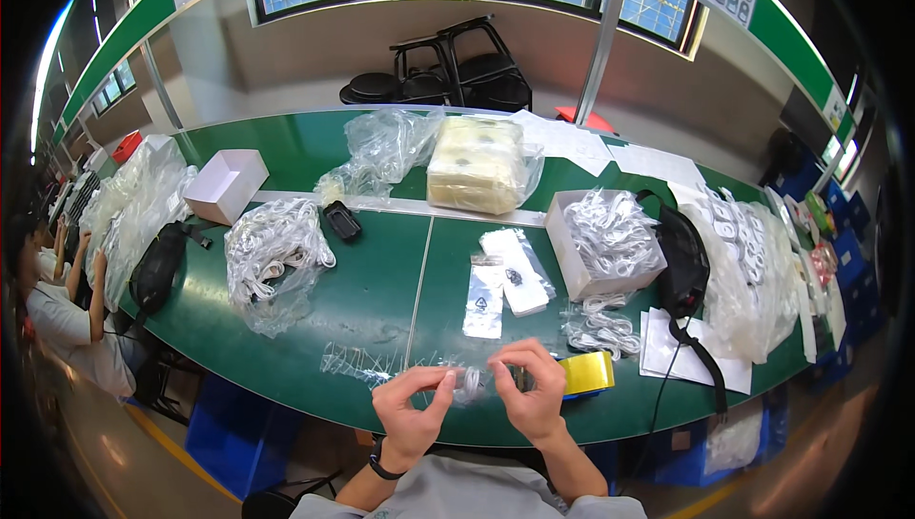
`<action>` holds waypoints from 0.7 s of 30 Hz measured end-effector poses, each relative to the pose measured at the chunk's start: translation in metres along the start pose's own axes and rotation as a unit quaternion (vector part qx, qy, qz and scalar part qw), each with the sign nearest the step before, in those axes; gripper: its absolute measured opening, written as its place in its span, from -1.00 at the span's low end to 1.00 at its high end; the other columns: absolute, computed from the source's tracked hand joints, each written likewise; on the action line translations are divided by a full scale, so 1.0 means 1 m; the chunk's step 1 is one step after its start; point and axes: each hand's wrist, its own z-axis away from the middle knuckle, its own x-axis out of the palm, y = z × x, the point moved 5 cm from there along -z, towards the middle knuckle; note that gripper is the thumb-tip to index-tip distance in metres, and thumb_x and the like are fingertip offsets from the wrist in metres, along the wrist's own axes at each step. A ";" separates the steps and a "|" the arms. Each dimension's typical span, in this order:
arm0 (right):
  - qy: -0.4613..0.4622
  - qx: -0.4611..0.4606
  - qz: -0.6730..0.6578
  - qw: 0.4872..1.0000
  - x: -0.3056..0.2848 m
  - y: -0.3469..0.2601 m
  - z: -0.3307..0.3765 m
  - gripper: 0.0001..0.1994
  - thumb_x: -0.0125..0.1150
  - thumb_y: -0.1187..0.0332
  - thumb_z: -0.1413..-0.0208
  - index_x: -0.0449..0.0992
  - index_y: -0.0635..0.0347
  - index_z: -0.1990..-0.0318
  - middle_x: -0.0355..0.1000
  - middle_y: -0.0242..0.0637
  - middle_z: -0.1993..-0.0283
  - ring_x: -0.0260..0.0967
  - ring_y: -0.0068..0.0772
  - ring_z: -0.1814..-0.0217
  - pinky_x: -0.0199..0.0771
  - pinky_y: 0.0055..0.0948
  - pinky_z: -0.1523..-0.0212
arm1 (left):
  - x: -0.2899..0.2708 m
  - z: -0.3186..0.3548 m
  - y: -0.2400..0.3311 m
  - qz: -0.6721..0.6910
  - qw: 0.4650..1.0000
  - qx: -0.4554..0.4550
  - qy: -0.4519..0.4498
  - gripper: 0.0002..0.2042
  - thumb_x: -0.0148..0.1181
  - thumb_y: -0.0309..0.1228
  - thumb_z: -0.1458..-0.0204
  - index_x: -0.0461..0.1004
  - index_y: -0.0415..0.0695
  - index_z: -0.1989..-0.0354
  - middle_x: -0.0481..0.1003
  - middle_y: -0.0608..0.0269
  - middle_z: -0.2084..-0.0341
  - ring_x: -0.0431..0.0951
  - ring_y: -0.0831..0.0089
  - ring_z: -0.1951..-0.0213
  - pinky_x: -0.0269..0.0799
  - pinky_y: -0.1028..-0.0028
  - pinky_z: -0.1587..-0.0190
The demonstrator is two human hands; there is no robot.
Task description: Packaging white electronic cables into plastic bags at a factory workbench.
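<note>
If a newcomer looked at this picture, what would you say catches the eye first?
Probably the bright yellow roll on the green table, beside the right hand. Next, the white box heaped with bagged white cables, right of centre, and the pale plastic-wrapped block at the table's far side.

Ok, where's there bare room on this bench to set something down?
Bare tabletop shows mid-bench, between the bagged cable pile and white packets, and left-front, between the left black bag and clear film strip. It's crowded right, around the cable-filled box.
</note>
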 end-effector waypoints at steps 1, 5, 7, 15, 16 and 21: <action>0.012 -0.023 0.025 0.999 -0.002 0.001 0.000 -0.90 0.32 0.62 0.02 0.59 0.30 0.32 0.53 -0.17 0.32 0.52 -0.28 0.33 0.48 -0.45 0.28 | 0.000 0.000 0.000 -0.006 1.000 0.006 0.003 -0.97 0.27 -0.67 -0.05 0.61 -0.37 0.38 0.67 0.07 0.41 0.65 0.43 0.41 0.54 0.52 0.30; 0.026 -0.036 0.052 0.998 -0.009 0.000 0.000 -0.85 0.33 0.62 0.05 0.60 0.28 0.28 0.52 -0.17 0.30 0.52 -0.27 0.32 0.49 -0.45 0.28 | 0.000 0.001 -0.001 -0.046 0.998 0.035 0.009 -0.98 0.27 -0.68 -0.03 0.61 -0.37 0.39 0.67 0.07 0.41 0.65 0.44 0.42 0.53 0.54 0.32; 0.030 -0.031 0.041 0.998 -0.013 0.001 0.001 -0.87 0.31 0.61 0.06 0.60 0.29 0.30 0.53 -0.16 0.30 0.52 -0.28 0.29 0.49 -0.45 0.24 | 0.001 0.001 0.000 -0.067 0.996 0.053 0.016 -0.97 0.26 -0.69 -0.03 0.62 -0.37 0.38 0.67 0.08 0.41 0.66 0.45 0.41 0.54 0.55 0.32; -0.018 0.010 -0.070 0.997 0.000 0.008 0.003 -0.88 0.31 0.63 -0.02 0.63 0.33 0.26 0.58 -0.16 0.23 0.55 -0.32 0.18 0.53 -0.44 0.13 | 0.006 0.000 0.002 -0.045 0.998 0.036 -0.005 -0.95 0.26 -0.67 -0.03 0.63 -0.35 0.35 0.67 0.10 0.39 0.66 0.45 0.39 0.56 0.54 0.28; -0.024 0.019 -0.078 0.996 -0.001 0.010 0.004 -0.89 0.31 0.64 -0.03 0.64 0.34 0.26 0.59 -0.15 0.24 0.56 -0.32 0.19 0.53 -0.44 0.13 | 0.005 0.000 -0.001 -0.015 1.000 -0.001 -0.011 -0.94 0.26 -0.67 -0.03 0.63 -0.34 0.35 0.67 0.10 0.39 0.66 0.45 0.38 0.56 0.54 0.27; -0.049 0.035 -0.094 0.994 -0.005 0.008 0.002 -0.91 0.33 0.63 -0.03 0.65 0.34 0.29 0.61 -0.14 0.28 0.58 -0.33 0.23 0.52 -0.45 0.15 | 0.003 -0.009 0.002 0.018 0.998 -0.023 -0.058 -0.92 0.28 -0.68 0.01 0.64 -0.33 0.33 0.65 0.13 0.40 0.65 0.45 0.35 0.56 0.54 0.25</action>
